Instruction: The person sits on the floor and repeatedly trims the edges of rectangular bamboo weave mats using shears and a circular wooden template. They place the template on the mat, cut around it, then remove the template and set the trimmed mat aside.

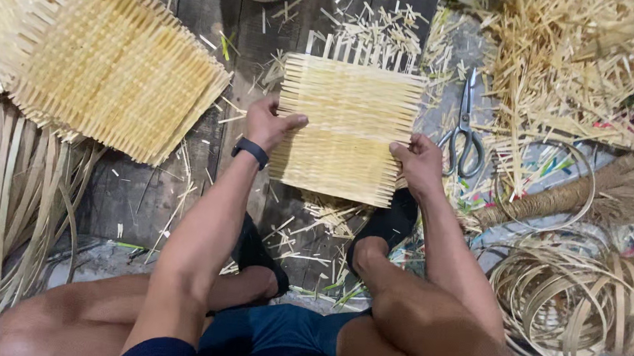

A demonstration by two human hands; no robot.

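The woven mat (pixel 348 128) is lying in the middle of the frame, between both hands. The left hand (pixel 267 124) is pinching its left edge; the right hand (pixel 420 162) is pinching its right edge.

Pale woven bamboo mat (pixel 349 129) (square, fringed edges) lies flat on dark floor.

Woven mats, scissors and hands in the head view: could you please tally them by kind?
Woven mat held in both hands: 1
Stack of woven mats, count within it unclear: 1
Scissors: 1
Hands, left hand and right hand: 2
Total: 5
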